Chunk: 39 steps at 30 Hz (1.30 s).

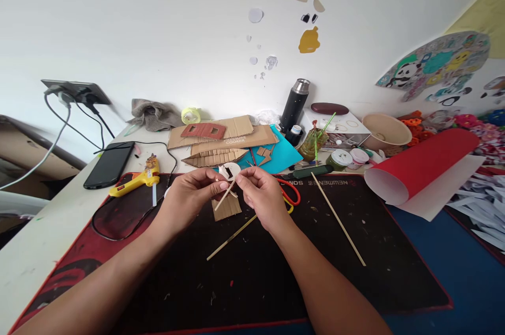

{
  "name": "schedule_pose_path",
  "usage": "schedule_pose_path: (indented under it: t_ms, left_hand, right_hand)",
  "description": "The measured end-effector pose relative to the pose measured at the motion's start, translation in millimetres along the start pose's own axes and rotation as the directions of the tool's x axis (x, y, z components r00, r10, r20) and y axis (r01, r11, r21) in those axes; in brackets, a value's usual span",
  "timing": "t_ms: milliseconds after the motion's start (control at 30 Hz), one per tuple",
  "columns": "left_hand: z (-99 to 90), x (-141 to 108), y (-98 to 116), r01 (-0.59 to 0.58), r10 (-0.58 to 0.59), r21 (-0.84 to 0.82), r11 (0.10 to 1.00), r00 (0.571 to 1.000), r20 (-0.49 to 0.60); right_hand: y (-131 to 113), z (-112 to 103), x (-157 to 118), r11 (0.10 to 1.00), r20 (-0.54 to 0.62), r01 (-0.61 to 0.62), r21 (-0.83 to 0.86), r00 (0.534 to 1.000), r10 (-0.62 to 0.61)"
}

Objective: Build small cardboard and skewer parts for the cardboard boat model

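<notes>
My left hand (193, 193) is closed in a pinch on a small white piece (232, 169) with a rounded edge and a dark opening. My right hand (262, 195) meets it from the other side, its thumb and finger pinched at the upper end of a short thin wooden stick (224, 198). The stick slants down to the left across the left fingertips. Below the hands, a small cardboard piece (228, 210) lies on the black mat (252, 282). Scissors (292, 193) with red and yellow handles are partly hidden behind my right hand.
One long wooden stick (339, 219) lies at right, another stick (231, 237) nearer the middle. A yellow glue gun (136, 180) with its cord and a phone (109, 165) are at left. Behind are cardboard sheets (244, 135), a black flask (295, 106), paint jars (340, 159) and a red paper roll (430, 164).
</notes>
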<state>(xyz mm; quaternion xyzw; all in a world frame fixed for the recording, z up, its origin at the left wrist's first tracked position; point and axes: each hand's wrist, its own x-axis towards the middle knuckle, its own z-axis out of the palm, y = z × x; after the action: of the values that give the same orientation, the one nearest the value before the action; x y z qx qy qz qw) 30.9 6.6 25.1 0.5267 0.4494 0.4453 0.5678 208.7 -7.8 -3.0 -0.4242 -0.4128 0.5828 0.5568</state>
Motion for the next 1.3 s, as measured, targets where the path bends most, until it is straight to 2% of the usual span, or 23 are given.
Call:
schedule_pose_path:
  t_ms: [100,467,767,967,1100,1300]
  left_hand:
    - [0.4,-1,2,-0.013,0.013,0.002,1.000,1.000,0.000]
    - [-1.5,4,-7,0.091,-0.080,-0.159,0.983,0.994,0.075]
    - [-4.6,5,-10,0.075,-0.065,-0.076,0.994,0.991,0.119]
    - [-5.9,5,-11,0.067,-0.056,-0.076,0.995,0.988,0.141]
    - [-5.1,4,-7,0.053,-0.037,-0.132,0.990,0.992,0.123]
    - [-8.9,6,-3,0.020,-0.011,-0.199,0.980,0.999,0.048]
  right_hand:
    - [1,0,0,1.000,0.012,0.004,-0.017,1.000,-0.004]
    - [1,1,-1,1.000,-0.001,0.001,0.018,1.000,-0.001]
    - [3,0,0,1.000,-0.004,0.012,-0.024,1.000,-0.012]
    - [-1,2,-3,0.999,0.057,-0.038,-0.011,0.998,0.039]
    - [-2,2,-3,0.999,0.137,-0.049,-0.020,0.989,0.051]
    - [1,2,-3,0.995,0.168,-0.089,-0.039,0.981,0.094]
